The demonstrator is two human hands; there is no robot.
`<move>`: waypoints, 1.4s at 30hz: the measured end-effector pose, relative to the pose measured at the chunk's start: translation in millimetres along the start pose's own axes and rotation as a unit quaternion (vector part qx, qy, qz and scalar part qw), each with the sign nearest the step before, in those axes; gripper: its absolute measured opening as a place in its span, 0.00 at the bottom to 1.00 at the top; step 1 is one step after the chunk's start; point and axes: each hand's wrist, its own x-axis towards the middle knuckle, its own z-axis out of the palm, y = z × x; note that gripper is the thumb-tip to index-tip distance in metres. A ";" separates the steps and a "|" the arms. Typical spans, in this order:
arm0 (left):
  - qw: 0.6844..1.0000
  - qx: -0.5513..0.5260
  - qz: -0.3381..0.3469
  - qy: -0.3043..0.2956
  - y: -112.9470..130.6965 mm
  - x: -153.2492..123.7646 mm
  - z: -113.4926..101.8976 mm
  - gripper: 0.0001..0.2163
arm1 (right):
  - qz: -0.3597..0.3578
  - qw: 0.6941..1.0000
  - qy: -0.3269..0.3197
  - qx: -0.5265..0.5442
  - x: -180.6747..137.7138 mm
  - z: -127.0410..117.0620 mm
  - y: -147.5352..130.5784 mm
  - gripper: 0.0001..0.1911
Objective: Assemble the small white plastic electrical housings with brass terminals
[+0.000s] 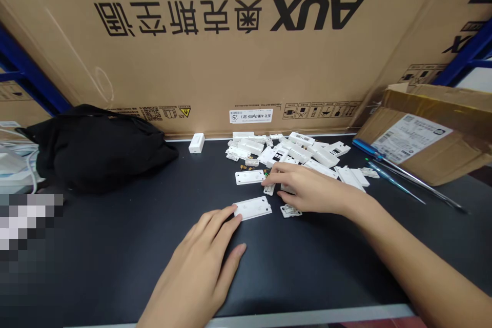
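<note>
My left hand [194,271] lies on the dark tabletop [115,246], its fingertips resting against the edge of a white plastic plate [252,208] with small holes. The hand does not visibly grip the plate. My right hand [307,189] reaches over the front of a heap of white plastic housings [292,152], its fingers curved over a small white part [269,189]. Whether it grips that part is hidden. Close by lie a white rectangular cover [249,177] and a small white fitting [290,210]. Tiny brass pieces [243,167] lie within the heap.
A white block [197,143] stands by the large AUX carton [230,46] along the table's back. A black cloth bag [96,148] lies at left. An open cardboard box [426,133] and two screwdrivers [400,171] lie at right. The table's front edge [246,320] runs below.
</note>
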 end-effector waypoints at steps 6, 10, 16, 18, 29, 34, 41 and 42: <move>1.000 -0.004 -0.004 0.001 0.2 0.2 -0.4 0.19 | 0.011 1.000 0.003 0.007 1.2 0.3 2.2 0.16; 1.000 -0.012 -0.008 -0.001 1.7 1.3 -0.7 0.19 | 0.017 1.000 0.013 0.010 1.3 0.9 5.8 0.12; 0.999 -0.021 -0.024 -0.006 2.6 0.7 -2.5 0.19 | 0.023 0.999 0.025 0.001 0.7 -0.5 5.3 0.13; 0.999 -0.025 -0.029 -0.012 2.2 0.5 -3.1 0.19 | 0.026 0.998 0.049 -0.011 2.3 0.4 4.4 0.15; 0.999 -0.039 -0.027 -0.009 3.7 0.5 -4.8 0.18 | 0.123 0.974 0.157 -0.108 26.0 11.4 11.9 0.13; 0.999 -0.041 -0.026 -0.002 4.5 0.3 -6.2 0.18 | 0.140 0.971 0.150 -0.123 29.2 10.2 18.0 0.12; 0.997 -0.019 -0.003 0.071 1.9 5.4 -4.8 0.20 | 0.146 0.973 0.143 -0.109 28.6 12.4 23.5 0.11; 0.997 -0.016 -0.003 0.073 1.7 6.9 -4.6 0.20 | 0.145 0.973 0.148 -0.102 28.0 12.3 23.9 0.11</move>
